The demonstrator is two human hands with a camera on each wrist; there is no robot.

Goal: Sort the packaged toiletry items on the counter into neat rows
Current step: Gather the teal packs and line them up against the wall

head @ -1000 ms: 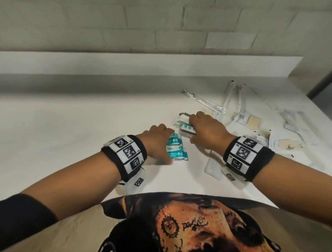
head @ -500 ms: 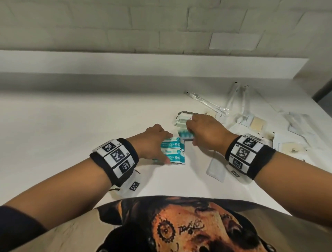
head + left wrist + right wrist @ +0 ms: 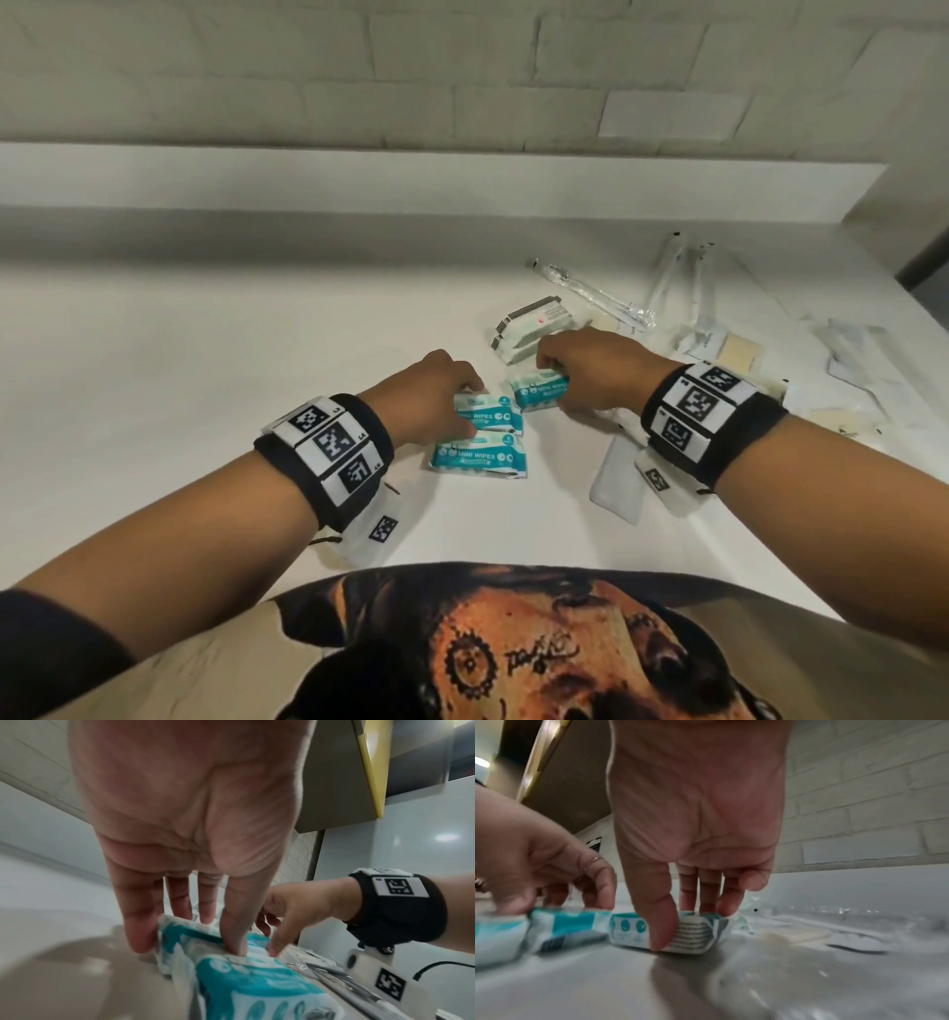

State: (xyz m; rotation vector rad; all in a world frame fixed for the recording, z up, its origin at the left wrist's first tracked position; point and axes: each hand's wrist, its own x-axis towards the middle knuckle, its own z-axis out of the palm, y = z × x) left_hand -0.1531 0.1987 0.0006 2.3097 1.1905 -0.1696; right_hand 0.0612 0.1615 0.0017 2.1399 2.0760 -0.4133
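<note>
Two teal-and-white mini wipes packs lie one behind the other on the white counter: the near pack and the middle pack. My left hand grips the middle pack between thumb and fingers. My right hand pinches a third wipes pack just behind and to the right of it, thumb on its near face, fingers over its far side. A white stack of packets lies beyond the right hand.
Right of the hands lie wrapped toothbrushes, long thin sachets, small flat packets with beige squares and a white pouch by my right wrist. A raised ledge and tiled wall back the counter.
Both hands have slid slightly toward me and left. The right hand has drawn one wipes pack off the white stack toward the two teal packs; the stack behind now shows uncovered.
</note>
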